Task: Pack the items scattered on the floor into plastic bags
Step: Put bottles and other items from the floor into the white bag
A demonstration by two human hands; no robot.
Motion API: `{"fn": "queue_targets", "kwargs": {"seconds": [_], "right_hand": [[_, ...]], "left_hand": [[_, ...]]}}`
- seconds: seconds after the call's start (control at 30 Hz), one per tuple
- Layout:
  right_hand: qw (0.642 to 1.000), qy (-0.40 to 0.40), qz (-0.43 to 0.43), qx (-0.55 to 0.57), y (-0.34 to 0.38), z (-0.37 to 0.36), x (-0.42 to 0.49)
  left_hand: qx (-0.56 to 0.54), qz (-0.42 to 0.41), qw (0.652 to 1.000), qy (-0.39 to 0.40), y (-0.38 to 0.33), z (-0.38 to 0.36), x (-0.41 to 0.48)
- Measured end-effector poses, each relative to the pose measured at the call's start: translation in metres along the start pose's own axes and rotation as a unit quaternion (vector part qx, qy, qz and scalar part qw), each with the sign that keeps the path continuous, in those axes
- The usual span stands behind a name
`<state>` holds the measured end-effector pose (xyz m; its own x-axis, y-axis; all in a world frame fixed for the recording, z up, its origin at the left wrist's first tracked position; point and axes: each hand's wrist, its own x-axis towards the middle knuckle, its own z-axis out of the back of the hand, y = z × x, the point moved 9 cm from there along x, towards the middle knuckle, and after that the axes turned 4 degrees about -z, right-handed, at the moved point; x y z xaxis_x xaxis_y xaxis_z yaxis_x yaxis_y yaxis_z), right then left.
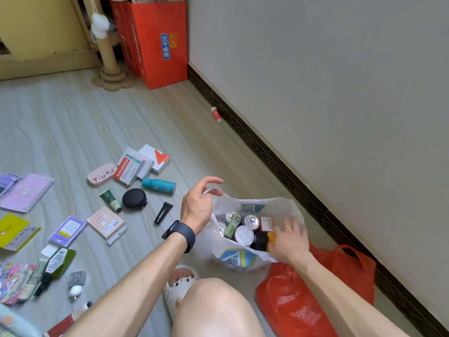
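Packing under way: goods going into the white plastic bag (pixel 218 249), centre-right of frame.
Left half, loose on the floor (pixel 73 113), unpacked: notebook (pixel 24 193), boxes (pixel 138 166), teal bottle (pixel 159 186), black tube (pixel 163 212). Left hand (pixel 198 205) pinches the bag's handle, holding the mouth open. Bag holds cans (pixel 251 221), jars and bottles, nearly full. Right hand (pixel 289 239) at the mouth, fingers spread, blurred; grip cannot be told. Red plastic bag (pixel 296 305), lower right, contents hidden. Next, likely: a reach left for the tube.
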<state>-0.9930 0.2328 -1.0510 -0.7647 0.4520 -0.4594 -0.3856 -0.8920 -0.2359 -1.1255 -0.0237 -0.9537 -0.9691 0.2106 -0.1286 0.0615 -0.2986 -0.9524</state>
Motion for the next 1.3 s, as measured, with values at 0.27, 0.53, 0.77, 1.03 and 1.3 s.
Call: {"fn": "queue_targets", "kwargs": {"seconds": [0.27,0.53,0.77,1.03,1.3], "right_hand": [[0.957,-0.16,-0.07,0.234,-0.091,0.074,-0.042],[0.913,-0.23,-0.076,0.328,-0.075,0.083,-0.094],[0.917,-0.37,0.059,0.138,-0.023,0.11,-0.107],[0.936,-0.319,0.146,-0.021,0.012,0.102,-0.056],[0.976,-0.004,0.121,-0.182,-0.022,0.016,-0.028]], "left_hand": [[0.012,-0.01,0.996,0.092,-0.028,-0.028,-0.021],[0.376,-0.055,0.91,0.169,-0.022,-0.029,-0.051],[0.584,-0.248,0.754,0.171,-0.036,-0.047,-0.076],[0.677,-0.516,0.46,0.252,-0.037,-0.122,-0.099],[0.769,-0.257,0.494,0.315,0.067,-0.09,-0.034]]}}
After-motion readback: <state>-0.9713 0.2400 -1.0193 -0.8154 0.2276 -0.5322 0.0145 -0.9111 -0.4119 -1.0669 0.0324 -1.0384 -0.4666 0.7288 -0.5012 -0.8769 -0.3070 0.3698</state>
